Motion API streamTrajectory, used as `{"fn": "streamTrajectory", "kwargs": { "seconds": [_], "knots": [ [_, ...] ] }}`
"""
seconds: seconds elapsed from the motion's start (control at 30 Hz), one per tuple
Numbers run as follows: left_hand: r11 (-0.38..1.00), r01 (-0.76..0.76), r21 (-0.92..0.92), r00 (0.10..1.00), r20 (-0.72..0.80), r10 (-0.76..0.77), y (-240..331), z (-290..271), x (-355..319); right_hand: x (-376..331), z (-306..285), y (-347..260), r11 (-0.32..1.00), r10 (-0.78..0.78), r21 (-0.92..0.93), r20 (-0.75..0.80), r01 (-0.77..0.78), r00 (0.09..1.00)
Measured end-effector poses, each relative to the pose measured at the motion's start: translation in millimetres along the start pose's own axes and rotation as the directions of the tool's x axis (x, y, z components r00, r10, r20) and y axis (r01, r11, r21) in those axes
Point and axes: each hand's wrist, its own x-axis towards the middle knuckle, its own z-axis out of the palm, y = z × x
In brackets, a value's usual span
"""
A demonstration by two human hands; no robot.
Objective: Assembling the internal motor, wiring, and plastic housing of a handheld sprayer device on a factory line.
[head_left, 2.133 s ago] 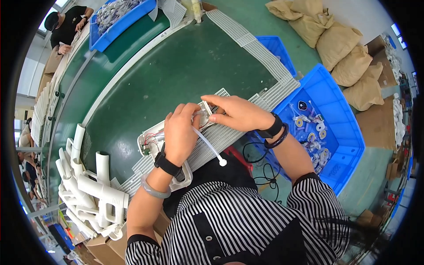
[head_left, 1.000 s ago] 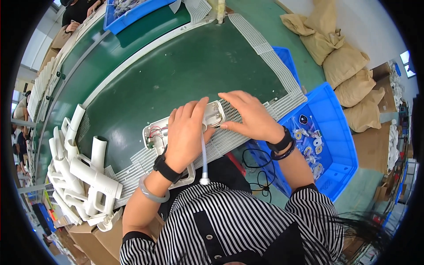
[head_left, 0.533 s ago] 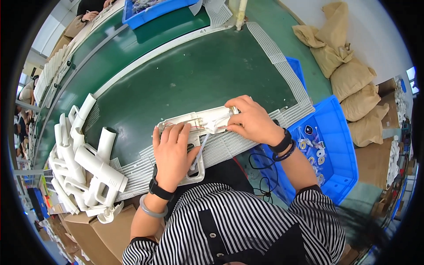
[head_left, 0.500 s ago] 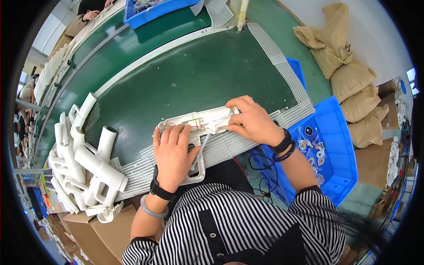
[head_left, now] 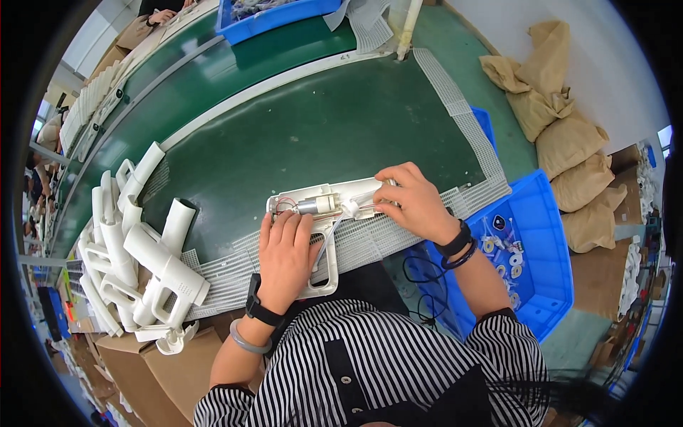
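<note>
A white plastic housing half with a loop handle lies across the near edge of the table, its hollow side up. Inside it are a small silver motor, thin red wires and a white fitting with a pale tube running down into the handle. My left hand is closed over the housing's near left edge, fingertips beside the wires and motor. My right hand pinches the housing's right end between thumb and fingers. Whatever lies beneath those right fingertips is hidden.
White housings with handles are piled at the left. Grid matting covers the table's near edge. A blue bin with small parts stands at the right, below sacks. Another blue tray sits at the back; a co-worker's hand shows far left.
The silver motor in the housing shows more plainly now. My left fingers have slid slightly down and right along the near edge. My right hand stays at the right end; the whole view has shifted slightly.
</note>
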Motion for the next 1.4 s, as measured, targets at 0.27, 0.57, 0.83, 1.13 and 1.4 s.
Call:
{"fn": "streamTrajectory", "kwargs": {
  "seconds": [0.27, 0.57, 0.83, 1.13, 1.4],
  "knots": [
    [0.997, -0.026, 0.079, 0.999, 0.040, 0.023, -2.7, -0.7, -0.8, 6.6, -2.5, -5.3, 0.997, 0.013, -0.080, 0.047, -0.009, 0.999],
    [0.993, -0.073, 0.092, 0.988, 0.144, 0.059, -7.8, -4.2, 5.4, -4.2, -5.5, -3.6, 0.987, -0.127, -0.091, 0.075, 0.134, 0.989],
    [0.985, -0.113, 0.127, 0.982, 0.163, 0.092, -3.0, -14.9, 16.5, -15.2, 1.9, 2.1, 0.990, -0.085, -0.105, 0.068, 0.091, 0.994],
    [0.960, -0.089, 0.265, 0.950, 0.311, 0.002, 3.1, -34.8, 47.9, -18.9, 7.9, 3.7, 0.994, -0.061, -0.088, 0.029, 0.063, 0.998],
    [0.883, -0.467, -0.046, 0.881, 0.056, 0.470, 23.2, -23.4, 92.4, -20.6, 10.3, 1.9, 0.996, -0.043, -0.084, 0.012, 0.044, 0.999]
  ]
}}
